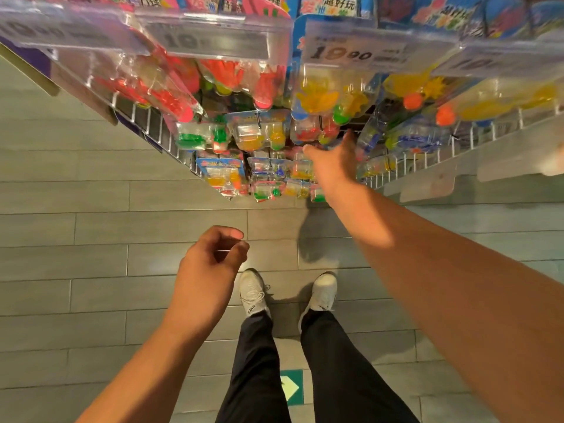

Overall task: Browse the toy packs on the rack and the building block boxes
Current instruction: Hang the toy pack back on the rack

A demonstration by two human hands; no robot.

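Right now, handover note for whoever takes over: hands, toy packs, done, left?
Right hand: stretched out to the hanging toy packs in the middle of the wire rack, fingers straight; whether it touches a pack cannot be told.
Left hand: idle above the floor, fingers loosely curled, holds nothing.
Packs hang in rows on the rack under the price tags; none is off its hook in a hand.
Done: standing at the rack, reaching in.
Left: browse the packs, then the building block boxes, which are not in view.
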